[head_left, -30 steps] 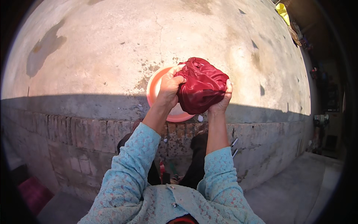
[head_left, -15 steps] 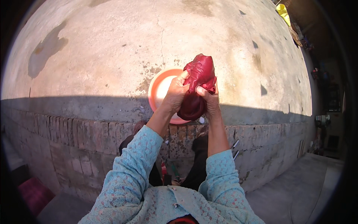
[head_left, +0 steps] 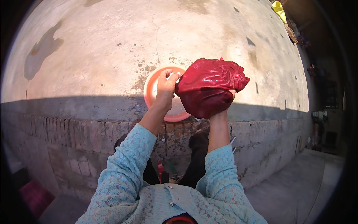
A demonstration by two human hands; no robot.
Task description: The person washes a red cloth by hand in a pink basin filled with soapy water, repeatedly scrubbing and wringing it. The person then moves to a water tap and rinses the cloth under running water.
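Note:
A wet, shiny dark red cloth (head_left: 209, 87), with small round red knobs like buttons on its right part, hangs spread in the air between my hands. My right hand (head_left: 232, 94) grips it from underneath; most of that hand is hidden behind the cloth, with a fingertip showing at the right edge. At the cloth's left edge my left hand (head_left: 166, 85) is closed, fingers curled, thumb and forefinger uppermost. Below the hands a round orange-pink basin (head_left: 148, 89) stands on the concrete, with whitish water partly visible inside.
Sunlit concrete ground (head_left: 104, 56) spreads ahead, with a damp patch at left. A low brick ledge (head_left: 74, 132) runs across before my legs in shadow. A yellow object (head_left: 279, 11) lies at the far right, near dark clutter.
The cloth was bunched up between both hands and is now opened out into a wide, puffed shape. My right hand has moved slightly right beneath it; my left hand has shifted left.

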